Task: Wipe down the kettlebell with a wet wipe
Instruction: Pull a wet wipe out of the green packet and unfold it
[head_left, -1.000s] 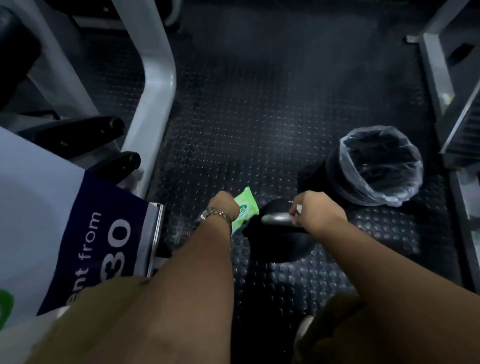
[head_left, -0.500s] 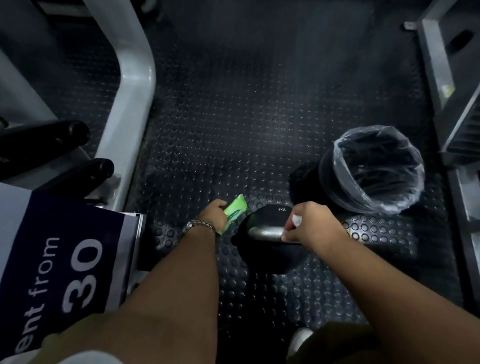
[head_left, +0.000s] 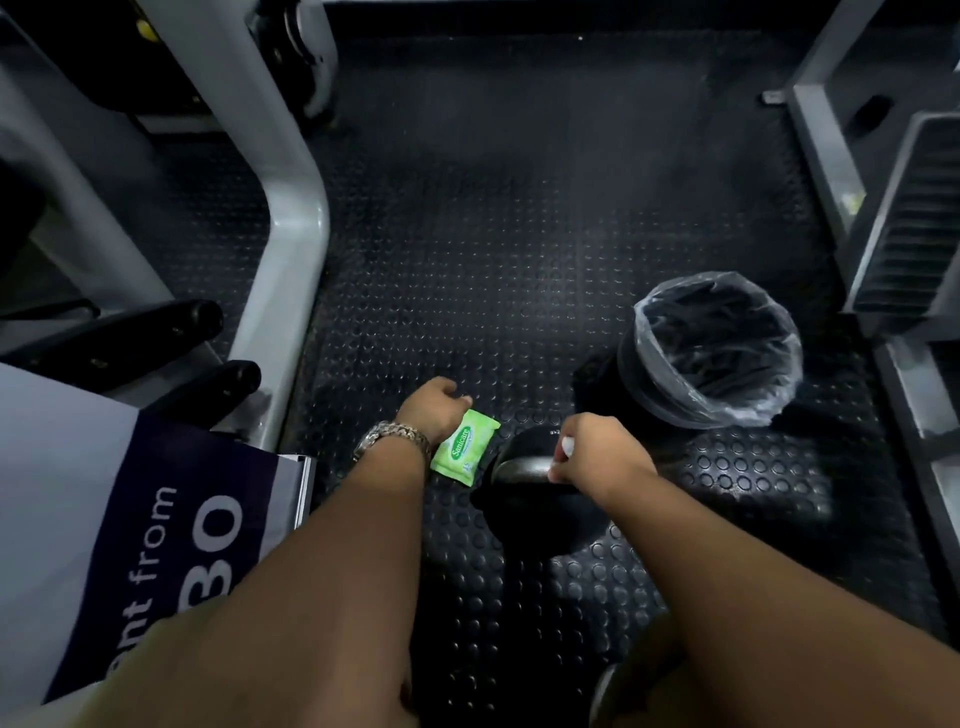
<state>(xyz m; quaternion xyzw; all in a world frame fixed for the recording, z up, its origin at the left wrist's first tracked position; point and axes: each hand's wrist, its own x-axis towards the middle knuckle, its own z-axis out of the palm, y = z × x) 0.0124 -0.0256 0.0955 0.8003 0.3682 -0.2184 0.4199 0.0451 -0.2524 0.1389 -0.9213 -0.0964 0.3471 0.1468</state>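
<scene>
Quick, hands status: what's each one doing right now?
Left hand: at the top edge of the green wipe pack; grip cannot be told.
Right hand: closed on the wet wipe, on the kettlebell handle.

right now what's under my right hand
The right hand curls over the shiny handle of the kettlebell, and a bit of white wet wipe shows at its knuckles. The rest of the wipe and the part of the handle beneath the palm are covered.
</scene>
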